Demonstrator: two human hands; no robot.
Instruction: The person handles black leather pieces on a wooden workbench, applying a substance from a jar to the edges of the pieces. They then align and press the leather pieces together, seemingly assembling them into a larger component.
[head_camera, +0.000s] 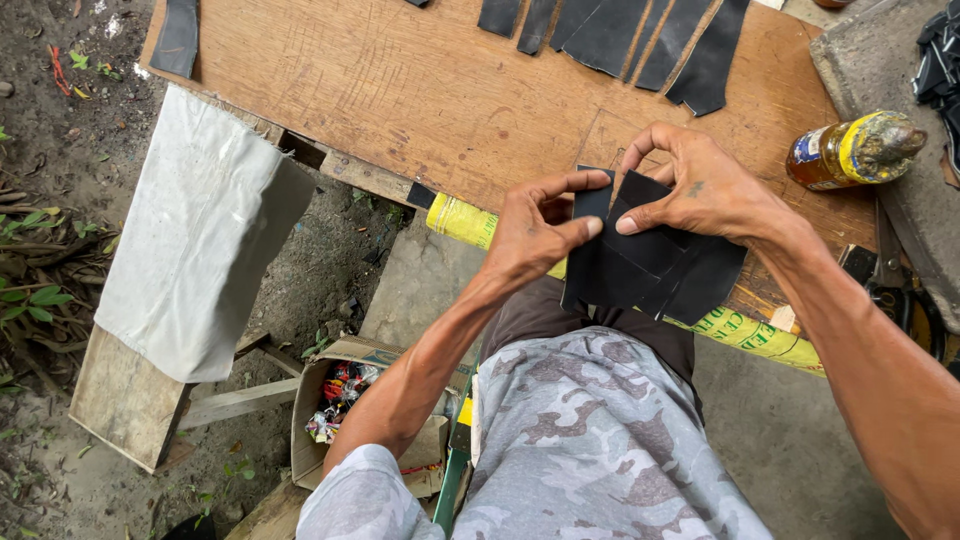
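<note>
Both of my hands hold a small stack of flat black rubber pieces (640, 265) above the near edge of a worn wooden board (440, 90). My left hand (535, 230) pinches the stack's left side between thumb and fingers. My right hand (700, 185) presses on the top piece with thumb and forefinger. The pieces overlap and fan out toward the lower right.
More black strips (640, 35) lie along the board's far edge, one (178, 35) at its left corner. An amber bottle (850, 150) lies at the right. A white cloth (195, 235) drapes a plank at left. A cardboard box (345, 400) of scraps sits on the ground.
</note>
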